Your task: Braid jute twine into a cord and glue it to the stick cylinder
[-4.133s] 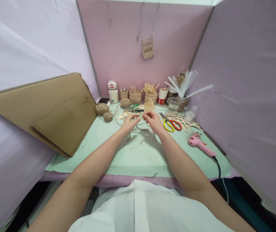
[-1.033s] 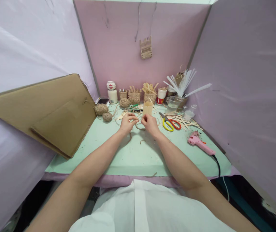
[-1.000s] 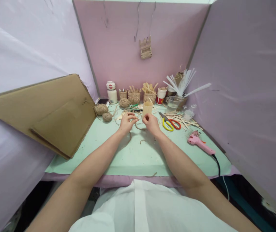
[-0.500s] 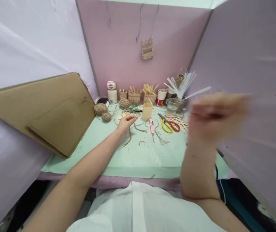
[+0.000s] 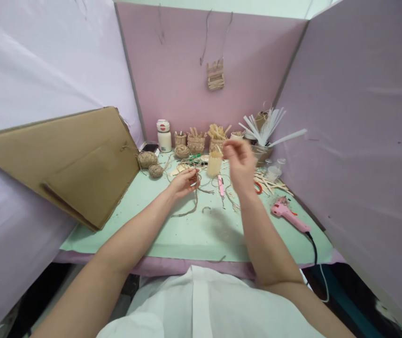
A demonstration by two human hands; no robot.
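Observation:
My left hand point(image 5: 184, 183) is closed over the middle of the table, fingers pinched on jute twine point(image 5: 196, 199). A strand of it hangs from the fingers and curves over the table to the left. My right hand point(image 5: 241, 164) is raised to the right, its fingers curled together; anything between them is too small to make out. Between and behind the hands stands a pale cup point(image 5: 214, 165) with a small stick in it. A pink pen-like tool point(image 5: 221, 186) lies in front of the cup, near frayed twine ends. Scissors point(image 5: 258, 187) are mostly hidden behind my right forearm.
A pink glue gun point(image 5: 289, 215) with a black cord lies at the right. Balls of twine point(image 5: 148, 160) sit at the left, beside a leaning cardboard sheet point(image 5: 81, 159). Along the back wall stand a white jar point(image 5: 165, 140), baskets of wooden sticks point(image 5: 197, 142) and white strips point(image 5: 266, 126).
Both hands were close together at the middle. My right hand swung far out to the right, then came back in beside the cup. The left stayed near its place with the twine.

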